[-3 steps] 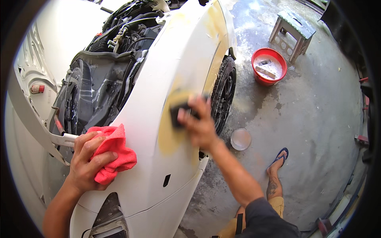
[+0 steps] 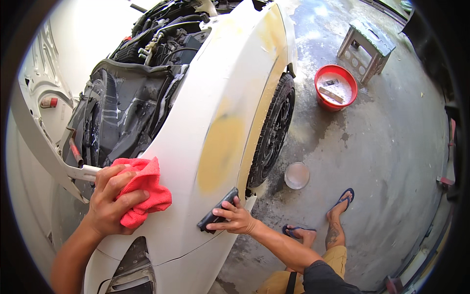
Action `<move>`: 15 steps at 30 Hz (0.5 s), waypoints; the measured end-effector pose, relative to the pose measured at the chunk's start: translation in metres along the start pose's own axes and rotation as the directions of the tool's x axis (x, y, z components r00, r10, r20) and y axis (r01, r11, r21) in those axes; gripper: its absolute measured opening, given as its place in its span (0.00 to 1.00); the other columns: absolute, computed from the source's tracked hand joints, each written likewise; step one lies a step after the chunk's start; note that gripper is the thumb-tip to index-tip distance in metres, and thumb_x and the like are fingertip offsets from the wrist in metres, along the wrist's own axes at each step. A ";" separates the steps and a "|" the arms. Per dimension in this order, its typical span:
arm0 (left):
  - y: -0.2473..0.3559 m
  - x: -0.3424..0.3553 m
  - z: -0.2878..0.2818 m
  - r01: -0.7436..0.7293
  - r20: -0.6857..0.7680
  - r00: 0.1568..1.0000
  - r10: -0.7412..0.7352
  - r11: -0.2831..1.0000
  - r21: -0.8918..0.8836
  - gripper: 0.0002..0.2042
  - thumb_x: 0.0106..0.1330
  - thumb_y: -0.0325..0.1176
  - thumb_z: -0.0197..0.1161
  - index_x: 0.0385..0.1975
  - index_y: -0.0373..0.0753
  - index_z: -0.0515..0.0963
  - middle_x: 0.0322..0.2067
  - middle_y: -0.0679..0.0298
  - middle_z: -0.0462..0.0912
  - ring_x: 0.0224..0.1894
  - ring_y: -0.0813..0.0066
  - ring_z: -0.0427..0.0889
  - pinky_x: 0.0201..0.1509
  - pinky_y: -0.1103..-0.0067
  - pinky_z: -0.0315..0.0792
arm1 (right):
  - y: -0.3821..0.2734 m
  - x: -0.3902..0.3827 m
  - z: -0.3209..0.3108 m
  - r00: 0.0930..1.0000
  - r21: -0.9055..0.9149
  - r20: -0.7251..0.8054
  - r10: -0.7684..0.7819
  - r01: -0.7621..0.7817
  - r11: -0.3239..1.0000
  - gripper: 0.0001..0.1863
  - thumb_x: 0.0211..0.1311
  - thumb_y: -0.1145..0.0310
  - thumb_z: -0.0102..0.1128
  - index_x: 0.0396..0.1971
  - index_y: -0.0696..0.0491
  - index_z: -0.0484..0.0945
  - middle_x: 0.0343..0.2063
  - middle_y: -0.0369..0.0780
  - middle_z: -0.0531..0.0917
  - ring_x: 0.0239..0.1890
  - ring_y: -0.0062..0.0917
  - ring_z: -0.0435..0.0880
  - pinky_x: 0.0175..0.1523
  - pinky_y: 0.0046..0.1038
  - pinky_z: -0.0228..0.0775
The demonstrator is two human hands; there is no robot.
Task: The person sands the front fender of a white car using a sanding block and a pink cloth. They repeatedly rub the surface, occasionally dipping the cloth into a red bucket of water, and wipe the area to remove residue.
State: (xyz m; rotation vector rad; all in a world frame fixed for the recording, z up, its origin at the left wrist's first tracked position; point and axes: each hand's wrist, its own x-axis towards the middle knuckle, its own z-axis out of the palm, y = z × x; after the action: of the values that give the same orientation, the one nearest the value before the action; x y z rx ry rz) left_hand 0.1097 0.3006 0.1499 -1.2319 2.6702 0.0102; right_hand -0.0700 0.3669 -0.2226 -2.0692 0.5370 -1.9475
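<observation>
My left hand (image 2: 111, 200) is closed around a bunched red cloth (image 2: 149, 188), resting on the inner edge of the white car fender (image 2: 171, 171). Lower on the fender, toward its wheel side, my right hand (image 2: 235, 218) grips a long black sanding block (image 2: 215, 213). The block lies slanted against the panel, with my fingers spread along its side. Just beyond it is a patch of yellow filler (image 2: 223, 152) with a greyish smear in its middle. What the block's underside looks like is hidden.
The exposed engine bay (image 2: 142, 93) lies left of the fender, beside the raised hood (image 2: 44, 127). On the right are the tyre (image 2: 274, 127), a red bucket (image 2: 338, 105) of cloudy water holding blocks, a step stool (image 2: 369, 36) and a round, pale container (image 2: 297, 175) on wet concrete.
My right hand has moved the sanding block off the yellow filler, down toward me, and it is no longer blurred. My left hand stays on the fender with the cloth.
</observation>
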 end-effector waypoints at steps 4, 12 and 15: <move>-0.002 0.000 0.002 0.001 -0.009 1.000 -0.001 1.000 0.004 0.22 0.43 0.39 0.79 0.42 0.50 0.86 0.55 0.58 0.79 0.58 0.45 0.79 0.59 0.55 0.73 | 0.106 0.049 -0.028 0.991 0.013 0.055 0.120 -0.121 0.993 0.27 0.70 0.67 0.63 0.69 0.38 0.79 0.71 0.44 0.74 0.72 0.42 0.73 0.80 0.49 0.51; -0.002 0.005 0.002 -0.002 -0.012 1.000 0.003 0.999 0.038 0.22 0.42 0.39 0.80 0.42 0.52 0.87 0.55 0.61 0.79 0.57 0.49 0.80 0.56 0.56 0.74 | 0.036 0.027 0.000 0.964 0.082 0.060 0.261 -0.265 0.961 0.24 0.67 0.68 0.66 0.57 0.22 0.87 0.71 0.32 0.76 0.82 0.33 0.59 0.87 0.44 0.25; 0.000 0.008 -0.001 -0.003 -0.022 1.000 0.003 1.000 0.021 0.22 0.42 0.38 0.80 0.42 0.54 0.87 0.54 0.64 0.80 0.57 0.52 0.81 0.56 0.58 0.74 | 0.033 0.023 -0.007 0.980 0.113 0.121 0.160 -0.174 0.978 0.25 0.63 0.72 0.66 0.53 0.23 0.89 0.71 0.30 0.75 0.82 0.33 0.58 0.87 0.45 0.24</move>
State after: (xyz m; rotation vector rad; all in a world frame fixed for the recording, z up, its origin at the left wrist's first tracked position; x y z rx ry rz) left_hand 0.1047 0.2945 0.1499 -1.2285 2.6839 -0.0313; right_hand -0.0794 0.3277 -0.2149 -1.9742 0.5347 -1.7160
